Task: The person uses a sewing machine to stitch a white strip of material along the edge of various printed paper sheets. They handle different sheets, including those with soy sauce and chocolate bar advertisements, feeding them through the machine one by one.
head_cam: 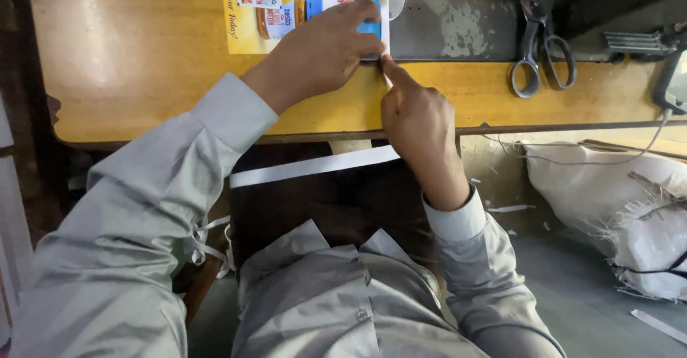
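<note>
Left hand (322, 46) lies flat, fingers together, pressing a narrow white fabric strip (384, 21) onto the glossy printed paper sheet (247, 14) at the far edge of the yellow wooden table (129, 57), apparently to keep it from sliding. Right hand (418, 118) is curled, forefinger extended onto the strip near the front edge. Steel scissors (540, 50) rest toward the right end.

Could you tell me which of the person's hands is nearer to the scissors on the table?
The right hand is nearer, below and left of the scissors; the left hand presses the printed sheet farther left.
</note>
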